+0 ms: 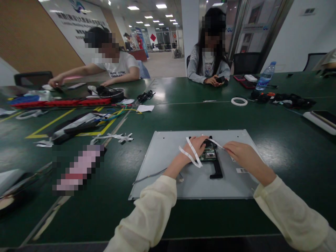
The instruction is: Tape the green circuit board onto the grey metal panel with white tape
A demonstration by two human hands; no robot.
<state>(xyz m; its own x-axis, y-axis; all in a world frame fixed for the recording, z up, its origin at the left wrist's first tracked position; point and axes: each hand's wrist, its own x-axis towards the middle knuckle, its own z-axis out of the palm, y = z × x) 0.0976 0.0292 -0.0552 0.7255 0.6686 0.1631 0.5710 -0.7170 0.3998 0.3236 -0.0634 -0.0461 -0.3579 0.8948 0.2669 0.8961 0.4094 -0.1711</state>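
Observation:
A flat grey panel lies on the green table, with a green circuit board and a black bracket on it. My left hand is over the board's upper left, fingers curled and closed on a thin white strip. This strip loops across the back of that hand and wrist. Its other stretch runs to my right hand, whose thumb and fingers pinch it above the panel's right side. A grey cable leaves the panel's left side from under my left forearm.
A pixelated pink object lies to the left. Beyond are a black bundle with wires, a red bar, a white ring and a water bottle. Two people sit across the table; a phone is at far right.

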